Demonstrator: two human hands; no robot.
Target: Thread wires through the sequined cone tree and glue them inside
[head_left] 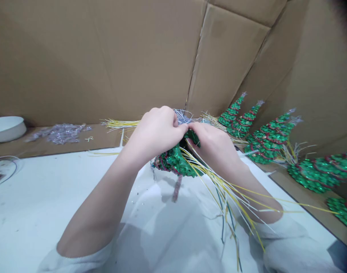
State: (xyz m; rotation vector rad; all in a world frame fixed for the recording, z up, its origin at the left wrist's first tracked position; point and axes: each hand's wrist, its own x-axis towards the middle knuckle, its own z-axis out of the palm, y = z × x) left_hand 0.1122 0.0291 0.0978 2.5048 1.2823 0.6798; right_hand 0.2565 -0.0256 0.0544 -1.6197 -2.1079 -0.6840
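Observation:
Both my hands meet above the middle of a white table. Between them is a small green sequin tree with red trim, its pinkish stem pointing down toward the table. My left hand is closed over the tree's top, pinching at a tuft of silver tinsel. My right hand is closed on the tree's far side. A bundle of yellow, white and blue wires trails from the tree over my right forearm.
Several finished green sequin trees lie along the right side on brown cardboard. A heap of silver tinsel pieces and loose yellow wires lie at the back. A white bowl sits far left. Cardboard walls close in behind.

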